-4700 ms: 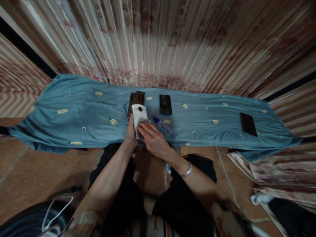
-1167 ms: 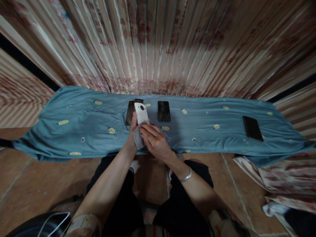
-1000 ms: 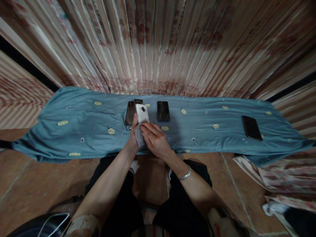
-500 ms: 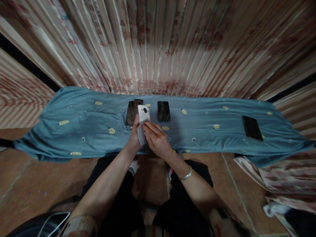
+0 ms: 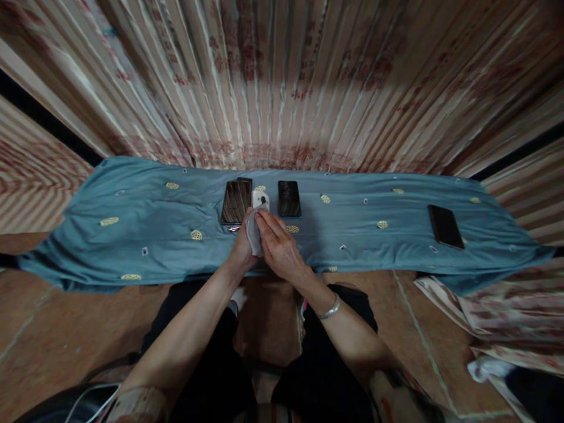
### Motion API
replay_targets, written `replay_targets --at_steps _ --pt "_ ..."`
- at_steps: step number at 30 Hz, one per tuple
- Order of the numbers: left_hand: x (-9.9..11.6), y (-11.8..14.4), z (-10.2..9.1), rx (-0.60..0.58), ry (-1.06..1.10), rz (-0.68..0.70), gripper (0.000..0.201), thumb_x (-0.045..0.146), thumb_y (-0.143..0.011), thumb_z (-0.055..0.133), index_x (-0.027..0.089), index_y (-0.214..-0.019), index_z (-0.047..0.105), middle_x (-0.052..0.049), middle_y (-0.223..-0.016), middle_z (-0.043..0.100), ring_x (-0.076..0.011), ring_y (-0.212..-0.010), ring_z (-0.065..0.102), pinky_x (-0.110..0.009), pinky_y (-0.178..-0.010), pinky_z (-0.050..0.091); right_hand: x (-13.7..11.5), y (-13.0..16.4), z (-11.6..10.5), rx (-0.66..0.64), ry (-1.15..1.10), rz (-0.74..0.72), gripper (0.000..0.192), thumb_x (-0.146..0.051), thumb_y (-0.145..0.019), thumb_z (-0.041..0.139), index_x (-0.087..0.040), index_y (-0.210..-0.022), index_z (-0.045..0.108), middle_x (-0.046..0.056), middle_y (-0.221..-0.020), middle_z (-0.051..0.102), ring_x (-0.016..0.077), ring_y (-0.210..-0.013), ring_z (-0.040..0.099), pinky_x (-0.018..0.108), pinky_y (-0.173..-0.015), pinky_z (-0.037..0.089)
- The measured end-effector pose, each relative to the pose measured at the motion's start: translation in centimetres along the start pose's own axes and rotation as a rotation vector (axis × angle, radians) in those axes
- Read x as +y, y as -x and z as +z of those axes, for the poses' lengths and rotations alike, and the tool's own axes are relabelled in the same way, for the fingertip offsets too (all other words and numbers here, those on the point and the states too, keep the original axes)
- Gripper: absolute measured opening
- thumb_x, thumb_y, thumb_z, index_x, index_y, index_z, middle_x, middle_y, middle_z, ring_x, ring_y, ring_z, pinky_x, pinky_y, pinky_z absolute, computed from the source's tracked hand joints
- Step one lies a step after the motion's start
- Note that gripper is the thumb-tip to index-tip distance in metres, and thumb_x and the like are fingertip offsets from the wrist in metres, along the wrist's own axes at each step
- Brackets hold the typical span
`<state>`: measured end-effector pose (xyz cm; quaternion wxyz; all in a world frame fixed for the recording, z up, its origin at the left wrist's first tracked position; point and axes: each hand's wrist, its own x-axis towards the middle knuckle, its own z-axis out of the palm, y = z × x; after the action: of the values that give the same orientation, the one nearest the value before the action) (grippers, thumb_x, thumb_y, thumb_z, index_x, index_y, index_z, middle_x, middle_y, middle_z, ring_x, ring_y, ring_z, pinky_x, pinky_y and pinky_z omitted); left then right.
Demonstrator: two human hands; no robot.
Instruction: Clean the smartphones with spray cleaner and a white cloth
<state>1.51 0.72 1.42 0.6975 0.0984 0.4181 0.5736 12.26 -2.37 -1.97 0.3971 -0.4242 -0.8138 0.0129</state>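
Note:
A white smartphone (image 5: 257,197), its back with the camera facing up, is held over the near part of the table by my left hand (image 5: 242,244). My left fingers wrap round its side, and the cloth hides most of the phone's lower part. My right hand (image 5: 278,244) presses a pale grey cloth (image 5: 253,232) onto the phone's back with closed fingers. Just left of the phone lies a dark tablet-like device (image 5: 235,205), overlapping another dark device (image 5: 245,180). To the right of my hands a black phone (image 5: 289,198) lies flat.
A teal cloth with yellow prints (image 5: 167,235) covers the long table. Far to the right lies a dark flat rectangular device (image 5: 446,226). Striped curtains (image 5: 264,88) hang behind the table. A white cable (image 5: 92,399) shows at the lower left.
My right hand has moved the cloth up the white phone, so it now covers more of the back, close to the camera. The phone has shifted slightly right and lower.

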Motion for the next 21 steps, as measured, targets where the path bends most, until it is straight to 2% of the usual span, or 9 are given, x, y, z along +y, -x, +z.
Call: replay_targets --at_steps 3,7,10,15,21 --pt "-0.3 0.7 0.8 0.062 0.04 0.0 0.035 0.024 -0.111 0.042 0.015 -0.115 0.075 -0.004 -0.098 0.082 -0.0173 -0.13 0.071 -0.028 -0.12 0.049 0.6 -0.2 0.0 0.011 0.012 0.024 0.055 -0.012 -0.106 0.037 -0.008 -0.158 0.053 0.019 -0.159 0.06 0.0288 -0.15 0.055 0.05 -0.127 0.048" --pt "-0.7 1.4 1.3 -0.022 0.004 -0.007 0.043 0.024 -0.112 0.036 0.011 -0.137 0.069 -0.009 -0.122 0.082 -0.0202 -0.137 0.067 -0.034 -0.123 0.049 1.1 -0.5 -0.3 0.002 -0.026 0.069 0.057 -0.01 -0.105 0.038 -0.007 -0.16 0.05 0.021 -0.162 0.055 0.0304 -0.154 0.051 0.052 -0.13 0.043" --pt "-1.2 1.6 1.2 -0.061 -0.029 -0.013 0.043 0.021 -0.11 0.038 0.011 -0.139 0.069 -0.009 -0.13 0.08 -0.0221 -0.139 0.066 -0.035 -0.122 0.049 1.7 -0.6 -0.6 0.0 -0.03 0.086 0.058 -0.012 -0.105 0.04 -0.005 -0.161 0.047 0.022 -0.164 0.053 0.0314 -0.156 0.048 0.054 -0.132 0.04" --pt "-1.7 1.3 0.7 -0.106 -0.123 0.045 0.04 0.022 -0.107 0.046 0.017 -0.137 0.072 -0.007 -0.13 0.08 -0.0223 -0.139 0.065 -0.034 -0.12 0.051 2.4 -0.5 -0.5 0.019 0.018 0.081 0.06 -0.013 -0.105 0.037 -0.008 -0.164 0.043 0.021 -0.166 0.051 0.0284 -0.159 0.043 0.054 -0.132 0.04" --pt "-1.6 0.5 -0.1 -0.1 -0.188 0.019 0.038 0.025 -0.104 0.052 0.014 -0.133 0.073 -0.01 -0.124 0.081 -0.025 -0.131 0.071 -0.036 -0.115 0.055 1.8 0.0 -0.1 0.019 0.024 0.073 0.057 -0.014 -0.105 0.039 -0.013 -0.162 0.049 0.019 -0.167 0.05 0.0277 -0.158 0.044 0.051 -0.131 0.042"
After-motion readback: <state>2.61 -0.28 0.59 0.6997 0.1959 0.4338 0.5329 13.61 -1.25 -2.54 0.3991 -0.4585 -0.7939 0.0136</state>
